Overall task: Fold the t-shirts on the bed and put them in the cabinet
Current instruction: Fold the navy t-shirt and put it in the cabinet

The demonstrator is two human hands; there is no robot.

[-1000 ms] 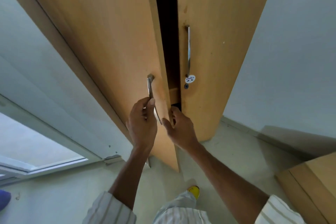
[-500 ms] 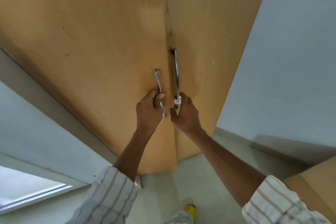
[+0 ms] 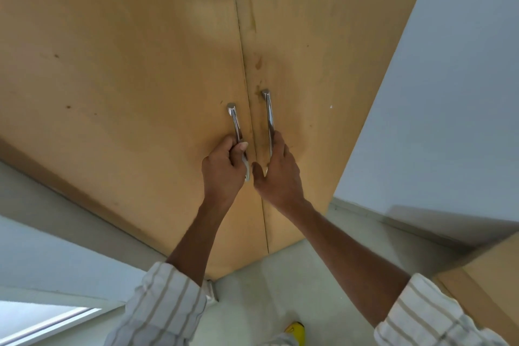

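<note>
Left hand (image 3: 223, 166) is gripping the left door handle (image 3: 236, 126), fingers curled round the bar. Right hand (image 3: 278, 174) is wrapping fingers behind the right door handle (image 3: 269, 118), thumb out. Both chrome bars are running vertically, flanking the centre seam. Cabinet (image 3: 126, 78) doors are sitting closed: flat, light wood laminate, stained along the seam.

Pale floor (image 3: 252, 289) carries the wood cabinet (image 3: 140, 78) w/ doors shut, plus a yellow shoe (image 3: 295, 329).
</note>
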